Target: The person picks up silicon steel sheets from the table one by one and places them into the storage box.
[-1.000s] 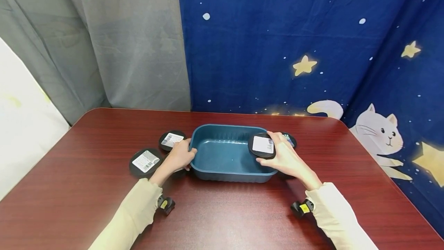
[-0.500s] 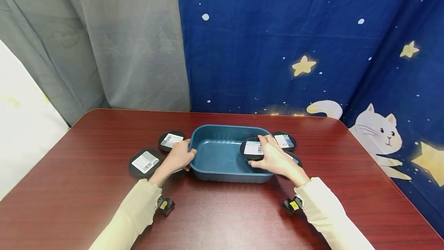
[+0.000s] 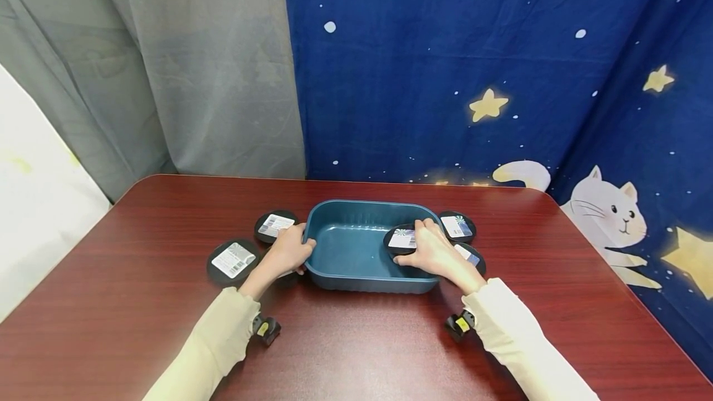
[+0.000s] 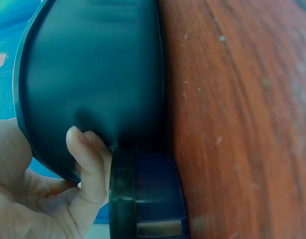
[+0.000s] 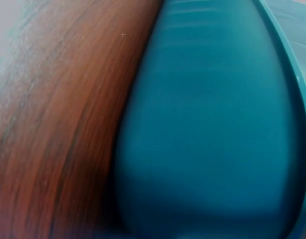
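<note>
right hand (image 3: 433,254) grips a black round container (image 3: 402,240) at right end of blue bin (image 3: 348,254), mid-frame, can't tell if it touches bin bottom; left hand (image 3: 286,249) pinches bin's left rim; more labelled containers (image 3: 234,261) lie left and right of bin on brown table (image 3: 356,351); grey curtain (image 3: 217,60) upper left, blue starry curtain (image 3: 401,79) upper right

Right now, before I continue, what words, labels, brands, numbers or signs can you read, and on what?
No words, brands or numbers are legible.
Near-left round black container, far-left round black container: white labels with barcodes, print too small.
Container below the left hand: label mostly hidden, unreadable.
Container in the right hand: white-and-blue label, too small.
Far-right container, near-right container: labels too small.
Blue rectangular basin: no text visible.
</note>
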`<state>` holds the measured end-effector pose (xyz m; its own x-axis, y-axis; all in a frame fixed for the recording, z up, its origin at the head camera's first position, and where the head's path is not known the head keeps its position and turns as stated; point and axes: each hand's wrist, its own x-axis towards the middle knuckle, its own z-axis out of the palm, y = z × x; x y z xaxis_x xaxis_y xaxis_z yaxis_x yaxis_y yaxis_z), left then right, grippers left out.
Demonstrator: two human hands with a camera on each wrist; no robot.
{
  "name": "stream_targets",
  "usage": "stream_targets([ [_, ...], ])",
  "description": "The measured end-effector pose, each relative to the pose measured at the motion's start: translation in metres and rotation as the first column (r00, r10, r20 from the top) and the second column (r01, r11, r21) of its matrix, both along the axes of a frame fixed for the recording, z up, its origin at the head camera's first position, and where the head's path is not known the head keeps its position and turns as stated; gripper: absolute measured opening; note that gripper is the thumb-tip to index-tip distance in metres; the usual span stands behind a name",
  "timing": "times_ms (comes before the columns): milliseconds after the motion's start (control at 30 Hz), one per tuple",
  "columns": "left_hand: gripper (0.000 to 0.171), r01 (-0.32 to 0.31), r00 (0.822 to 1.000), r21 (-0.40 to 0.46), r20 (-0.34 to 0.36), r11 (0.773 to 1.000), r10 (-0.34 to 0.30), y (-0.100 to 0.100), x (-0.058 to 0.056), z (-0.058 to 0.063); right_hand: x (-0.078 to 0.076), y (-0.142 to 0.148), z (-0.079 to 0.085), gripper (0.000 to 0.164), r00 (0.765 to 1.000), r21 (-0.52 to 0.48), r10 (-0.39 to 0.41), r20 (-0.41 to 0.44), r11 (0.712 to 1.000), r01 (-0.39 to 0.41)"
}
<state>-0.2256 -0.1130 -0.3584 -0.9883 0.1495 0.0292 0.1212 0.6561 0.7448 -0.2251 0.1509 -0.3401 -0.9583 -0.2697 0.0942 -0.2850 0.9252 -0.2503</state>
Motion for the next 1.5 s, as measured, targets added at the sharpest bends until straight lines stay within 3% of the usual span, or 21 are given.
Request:
stream_targets([
  [300, 0.037, 0.002, 1.0, 0.009, -0.008, 1.0, -0.002, 0.001, 0.0, -0.001, -0.002, -0.006, -0.004, 0.071, 0.996, 0.015, -0.031, 0.079, 0.999, 0.03],
  [600, 0.037, 0.005, 1.0, -0.002, -0.007, 1.0, -0.005, -0.001, 0.0, -0.001, -0.004, -0.009, -0.005, 0.075, 0.985, 0.079, -0.066, 0.162, 0.995, 0.053],
  [1300, 0.037, 0.009, 1.0, -0.002, 0.02, 1.0, -0.009, 0.0, 0.0, 0.001, -0.006, -0.014, -0.01, 0.077, 0.981, 0.114, -0.095, 0.167, 0.991, 0.077],
  [1500, 0.033, 0.005, 1.0, -0.01, -0.004, 1.0, -0.005, 0.001, 0.002, 0.001, -0.004, -0.017, -0.008, 0.081, 0.976, 0.101, -0.11, 0.188, 0.991, 0.092],
])
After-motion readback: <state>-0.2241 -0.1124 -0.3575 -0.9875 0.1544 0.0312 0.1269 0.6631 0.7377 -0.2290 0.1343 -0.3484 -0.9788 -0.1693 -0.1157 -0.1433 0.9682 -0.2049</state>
